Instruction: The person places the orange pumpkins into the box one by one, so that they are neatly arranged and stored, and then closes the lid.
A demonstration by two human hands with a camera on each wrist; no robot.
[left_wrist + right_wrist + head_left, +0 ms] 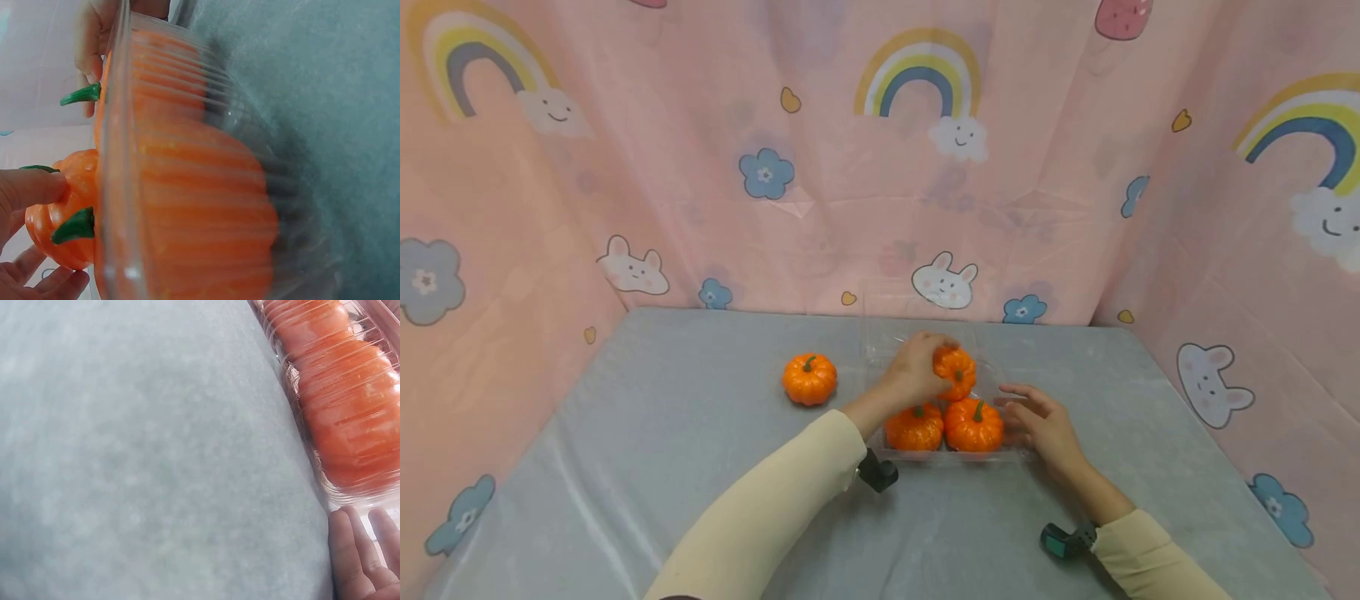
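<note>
A small orange pumpkin (957,375) is gripped by my left hand (917,367) over the back of a clear plastic clamshell box (955,457). In the left wrist view the thumb lies across this held pumpkin (74,209), with other fingers below it. Two more orange pumpkins with green stems, a left one (913,429) and a right one (973,427), sit side by side in the front of the box. My right hand (1047,429) is at the box's right side, fingers extended; the right wrist view shows fingertips (342,522) by the ribbed wall.
Another orange pumpkin (809,379) stands on the grey cloth-covered table (685,417), left of the box. The box's transparent lid (880,329) is raised at the back. A pink patterned curtain (842,225) encloses the table behind and at the sides.
</note>
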